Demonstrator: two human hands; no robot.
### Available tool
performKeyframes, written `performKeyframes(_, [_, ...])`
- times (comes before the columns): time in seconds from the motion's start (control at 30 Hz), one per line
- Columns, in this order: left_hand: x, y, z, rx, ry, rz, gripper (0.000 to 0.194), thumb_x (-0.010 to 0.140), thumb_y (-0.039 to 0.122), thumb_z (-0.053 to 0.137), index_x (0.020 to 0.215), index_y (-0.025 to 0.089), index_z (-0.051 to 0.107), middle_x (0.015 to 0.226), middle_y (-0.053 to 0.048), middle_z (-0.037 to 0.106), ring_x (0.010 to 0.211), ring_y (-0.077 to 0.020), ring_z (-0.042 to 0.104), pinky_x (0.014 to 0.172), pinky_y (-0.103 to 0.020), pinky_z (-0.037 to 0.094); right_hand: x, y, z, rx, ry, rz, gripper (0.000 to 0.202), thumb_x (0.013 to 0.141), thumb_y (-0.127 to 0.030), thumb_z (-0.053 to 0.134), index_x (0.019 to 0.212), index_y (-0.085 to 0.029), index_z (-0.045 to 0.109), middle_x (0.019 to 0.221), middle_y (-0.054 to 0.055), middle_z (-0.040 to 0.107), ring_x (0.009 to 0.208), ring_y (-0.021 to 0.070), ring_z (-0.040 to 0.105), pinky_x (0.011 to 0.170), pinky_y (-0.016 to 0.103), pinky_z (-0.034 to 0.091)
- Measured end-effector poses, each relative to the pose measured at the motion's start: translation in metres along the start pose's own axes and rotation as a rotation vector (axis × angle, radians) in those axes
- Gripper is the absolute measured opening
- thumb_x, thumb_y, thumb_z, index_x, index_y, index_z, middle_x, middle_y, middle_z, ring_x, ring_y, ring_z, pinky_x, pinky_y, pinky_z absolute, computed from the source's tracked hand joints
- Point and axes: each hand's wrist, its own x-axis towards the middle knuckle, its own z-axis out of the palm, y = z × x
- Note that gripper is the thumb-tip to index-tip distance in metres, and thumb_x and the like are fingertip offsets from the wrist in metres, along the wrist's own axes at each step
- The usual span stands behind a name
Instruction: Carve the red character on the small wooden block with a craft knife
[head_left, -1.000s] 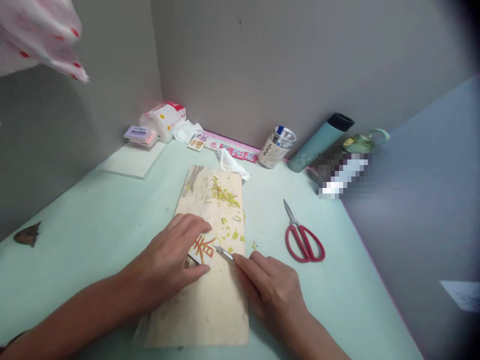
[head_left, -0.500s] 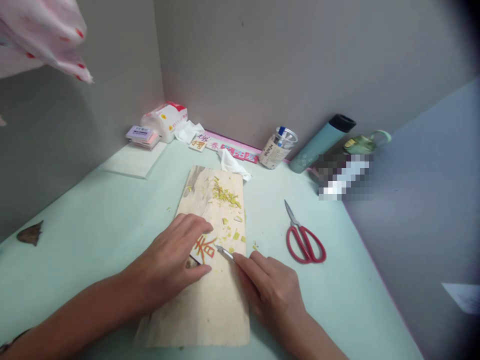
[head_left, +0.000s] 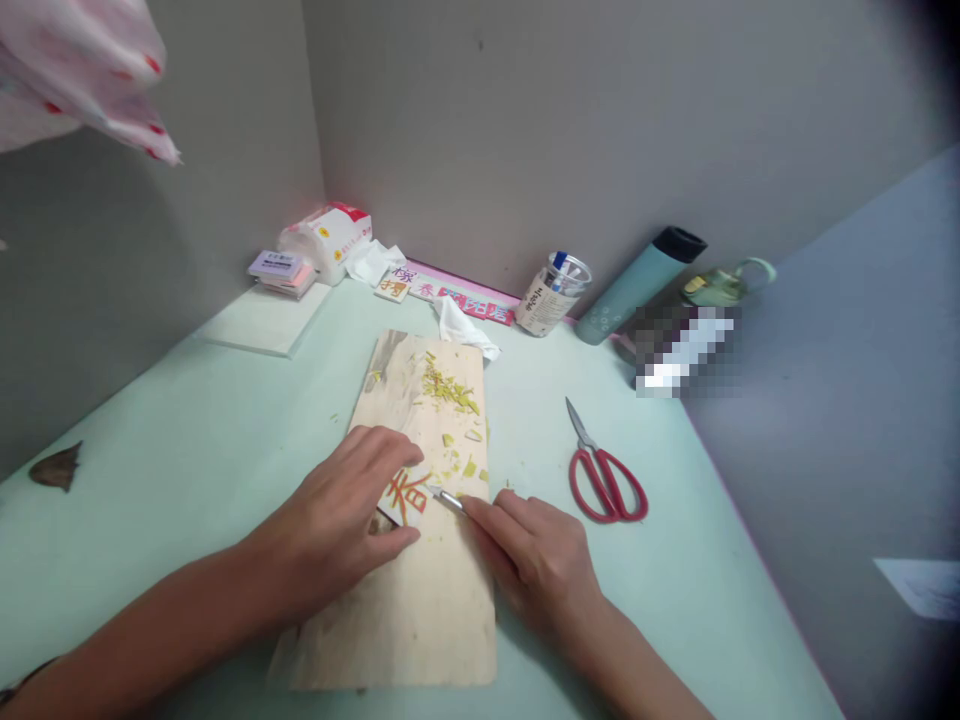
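Observation:
A small white piece bearing an orange Chinese character [head_left: 409, 497] lies on the wooden board [head_left: 420, 620]. My left hand [head_left: 356, 505] grips this piece, thumb at its near edge and fingers at its far edge. From the right, my right hand [head_left: 529, 545] holds a slim silver craft knife [head_left: 450, 499], its tip at the right edge of the character. Yellow-green shavings [head_left: 450, 388] are heaped on the far part of the board, with looser bits nearer the piece.
Red-handled scissors [head_left: 604, 470] lie to the right of the board. Behind it are a crumpled tissue [head_left: 463, 328], a clear jar [head_left: 551, 295] and a teal bottle [head_left: 637, 288]. A tissue pack [head_left: 326, 240] stands at the back left; a brown scrap [head_left: 56, 467] lies far left.
The whole view has shifted slightly. Both hands keep nearly the same places, and the knife tip stays by the right side of the character.

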Motion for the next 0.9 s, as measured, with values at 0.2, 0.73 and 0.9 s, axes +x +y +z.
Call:
performKeyframes(0.2, [0.003, 0.000, 0.000, -0.004, -0.022, -0.012, 0.044, 0.082, 0.012, 0.065, 0.121, 0.025, 0.048, 0.120, -0.003, 0.055, 0.114, -0.0253, 0.049, 0.097, -0.038, 0.043, 0.002, 0.008, 0.000, -0.006, -0.019, -0.018, 0.021, 0.104, -0.019, 0.047, 0.110, -0.016, 0.067, 0.068, 0.000, 0.056, 0.056, 0.0147, 0.044, 0.054, 0.029, 0.030])
performKeyframes(0.73, [0.001, 0.004, -0.004, 0.015, -0.034, -0.010, 0.039, 0.085, 0.012, 0.060, 0.121, 0.024, 0.049, 0.121, -0.004, 0.056, 0.114, -0.0264, 0.050, 0.098, -0.040, 0.043, 0.006, 0.015, 0.005, -0.053, 0.014, -0.047, 0.023, 0.102, -0.016, 0.047, 0.105, -0.016, 0.069, 0.069, 0.001, 0.059, 0.059, 0.0139, 0.047, 0.057, 0.029, 0.032])
performKeyframes(0.9, [0.003, 0.005, -0.004, 0.008, -0.047, -0.008, 0.038, 0.086, 0.012, 0.059, 0.121, 0.024, 0.049, 0.120, -0.004, 0.056, 0.114, -0.0262, 0.049, 0.097, -0.039, 0.043, 0.007, 0.019, 0.009, -0.074, 0.064, -0.065, 0.022, 0.101, -0.011, 0.049, 0.106, -0.016, 0.070, 0.067, 0.000, 0.057, 0.060, 0.0128, 0.045, 0.058, 0.029, 0.028])
